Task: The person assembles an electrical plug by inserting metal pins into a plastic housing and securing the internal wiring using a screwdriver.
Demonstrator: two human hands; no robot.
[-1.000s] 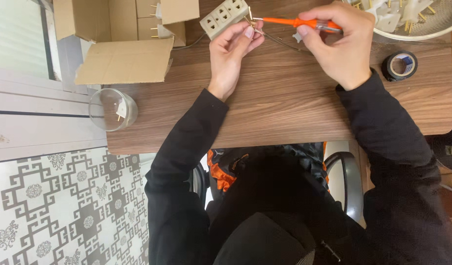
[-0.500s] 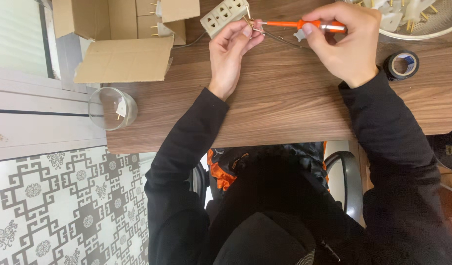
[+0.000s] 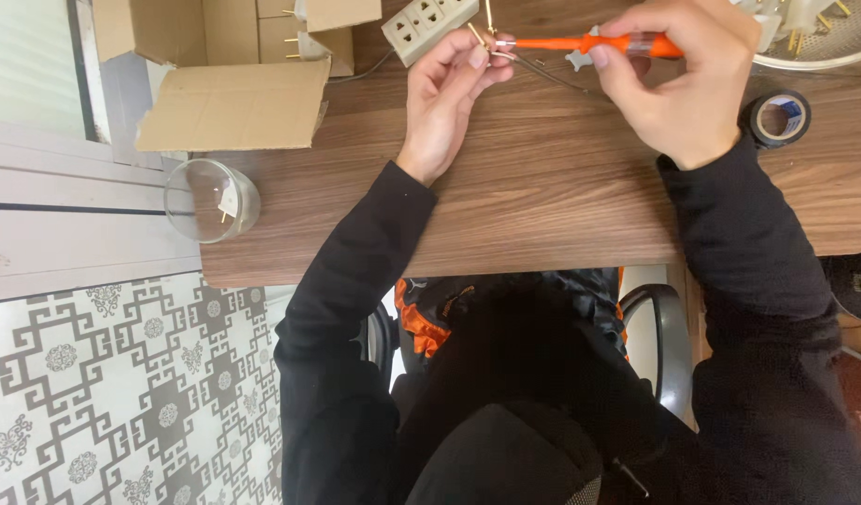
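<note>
Pinching a small brass part [image 3: 486,39] at the far edge of the table [image 3: 542,187], the left hand [image 3: 449,98] steadies it just beside the white socket strip [image 3: 426,23]. The right hand [image 3: 683,79] grips an orange screwdriver [image 3: 580,43], tip at the part. The tip could slip off and jab the left fingertips [image 3: 475,58], since the part is tiny and held in the air. It may also drop and roll away. Whether the tip sits in a screw slot is too small to tell.
</note>
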